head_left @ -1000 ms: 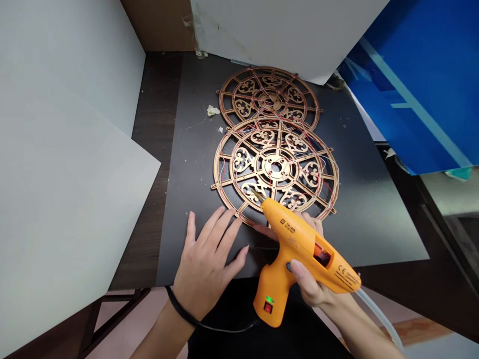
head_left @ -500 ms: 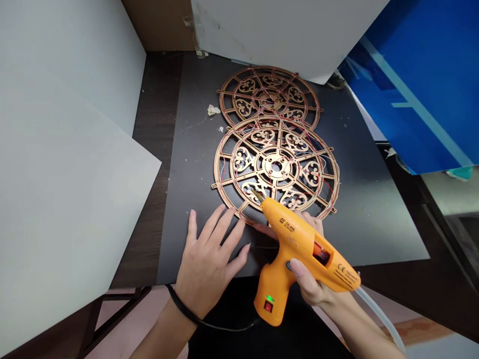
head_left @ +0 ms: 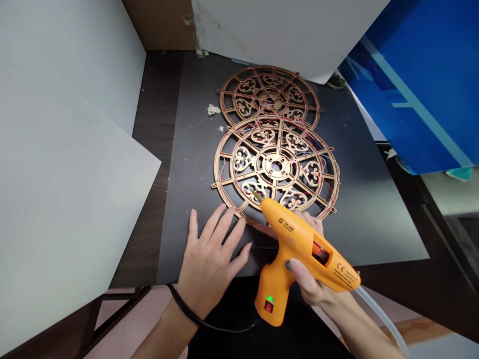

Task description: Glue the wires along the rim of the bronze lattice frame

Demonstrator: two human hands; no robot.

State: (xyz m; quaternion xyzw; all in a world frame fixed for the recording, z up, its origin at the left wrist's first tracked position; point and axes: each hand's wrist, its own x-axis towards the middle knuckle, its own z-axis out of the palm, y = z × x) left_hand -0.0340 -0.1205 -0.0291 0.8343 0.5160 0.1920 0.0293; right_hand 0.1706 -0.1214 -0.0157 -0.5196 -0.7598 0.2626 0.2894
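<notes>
Table (head_left: 157,114): dark wood showing along the left, mostly covered by a smooth dark sheet (head_left: 374,214) that catches light at the right
Frames: two round openwork pieces with red and white wires (head_left: 277,116), flat on the sheet, the front frame (head_left: 287,168) overlapping the rear frame (head_left: 273,101)
Glue gun (head_left: 295,239): orange, green light glowing, nozzle (head_left: 257,196) over the front frame's near left part
Right hand (head_left: 309,284): closed around the gun's body
Left hand (head_left: 205,267): open, palm down, fingers spread, holding nothing; fingertips at the near rim, contact unclear
Cable (head_left: 202,324): black, running across the left wrist
Scrap (head_left: 213,109): pale, left of the rear frame
Room: white panel (head_left: 75,149) at left, pale board (head_left: 284,35) behind, blue panel (head_left: 430,75) at right, pinkish floor (head_left: 123,324) below
</notes>
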